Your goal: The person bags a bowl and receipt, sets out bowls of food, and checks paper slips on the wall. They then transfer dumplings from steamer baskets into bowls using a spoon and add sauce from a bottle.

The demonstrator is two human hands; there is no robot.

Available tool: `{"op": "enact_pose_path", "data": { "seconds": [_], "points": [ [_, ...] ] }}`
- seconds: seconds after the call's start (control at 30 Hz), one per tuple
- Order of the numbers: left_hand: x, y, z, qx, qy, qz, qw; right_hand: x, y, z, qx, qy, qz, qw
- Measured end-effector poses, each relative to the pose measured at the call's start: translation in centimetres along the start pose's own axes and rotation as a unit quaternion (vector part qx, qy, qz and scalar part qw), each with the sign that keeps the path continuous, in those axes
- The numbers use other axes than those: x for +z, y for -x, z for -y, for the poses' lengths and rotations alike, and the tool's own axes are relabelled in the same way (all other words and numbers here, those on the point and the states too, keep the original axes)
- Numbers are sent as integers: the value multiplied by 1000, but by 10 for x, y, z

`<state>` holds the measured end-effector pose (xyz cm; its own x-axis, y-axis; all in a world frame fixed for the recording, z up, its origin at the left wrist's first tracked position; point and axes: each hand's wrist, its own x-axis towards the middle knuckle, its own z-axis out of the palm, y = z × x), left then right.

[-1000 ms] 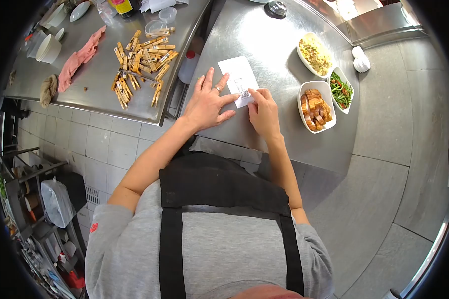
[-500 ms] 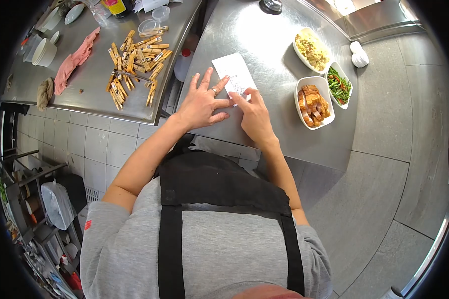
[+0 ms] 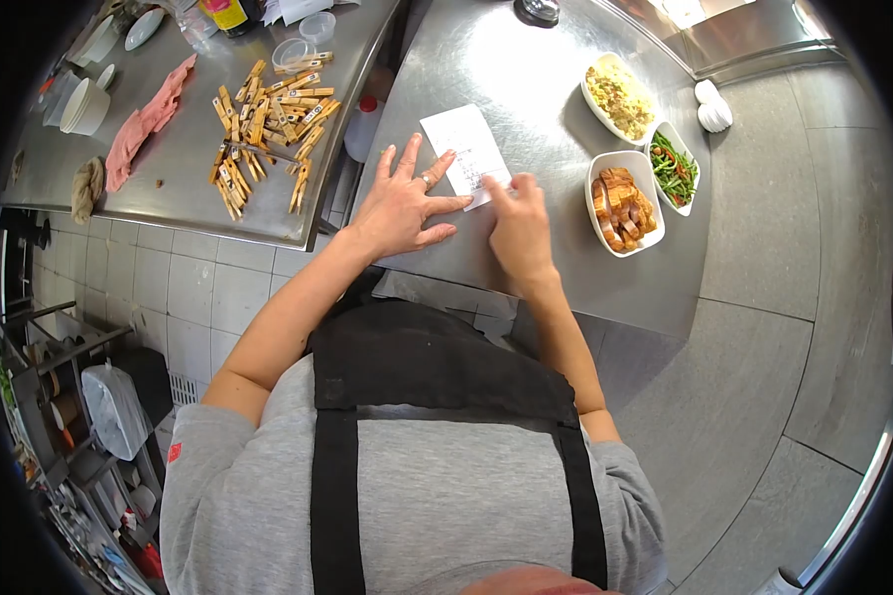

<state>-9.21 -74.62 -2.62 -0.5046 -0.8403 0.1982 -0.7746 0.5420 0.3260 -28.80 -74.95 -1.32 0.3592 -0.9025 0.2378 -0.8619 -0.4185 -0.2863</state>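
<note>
A white paper slip with printed lines lies on the steel counter in front of me. My left hand rests with fingers spread at its left and lower edge, a ring on one finger; it is open. Over the slip's lower right corner, my right hand has its index finger reaching onto the paper and the other fingers curled in. It is slightly blurred, and whether anything sits inside the fingers is hidden. To its right stand white dishes of sliced browned meat, green beans and fried rice.
On the left steel table lie a pile of wooden clothespins, a pink cloth, a brown rag and white tubs. A gap separates this table from the counter. A black round object sits at the back.
My right hand has moved slightly right, its fingertip shifting along the slip's lower part. My left hand and the dishes stay in nearly the same place.
</note>
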Motion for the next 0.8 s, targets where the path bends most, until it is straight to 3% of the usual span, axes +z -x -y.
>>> {"op": "enact_pose_path", "data": {
  "seconds": [0.07,0.2,0.27,0.33,0.37,0.5,0.53,0.63,0.77,0.8],
  "points": [
    [-2,-1,0,-5,-10,20,1000,0,7,15,-51,-45,30,997],
    [1,0,0,18,2,-24,1000,-2,0,-4,57,3,-22,998],
    [1,1,2,38,-10,-28,999,0,2,-2,34,9,11,999],
    [7,0,5,45,-9,-55,997,16,11,0,-85,8,-50,995],
    [0,-2,2,33,-5,-21,999,4,10,17,-33,-57,11,998],
    [-6,-1,-4,26,-5,-23,999,-8,-4,-10,77,-11,-37,996],
    [-5,-1,-4,27,-7,-22,999,-6,-2,-5,73,-11,-7,997],
    [-6,-2,-3,23,-9,-18,1000,9,9,8,-62,-79,-59,993],
    [-7,0,-5,18,-4,-11,1000,10,-17,-40,72,8,-107,992],
    [-8,-2,-6,22,-2,-10,1000,18,-23,-44,60,-19,-103,993]
  ]
}}
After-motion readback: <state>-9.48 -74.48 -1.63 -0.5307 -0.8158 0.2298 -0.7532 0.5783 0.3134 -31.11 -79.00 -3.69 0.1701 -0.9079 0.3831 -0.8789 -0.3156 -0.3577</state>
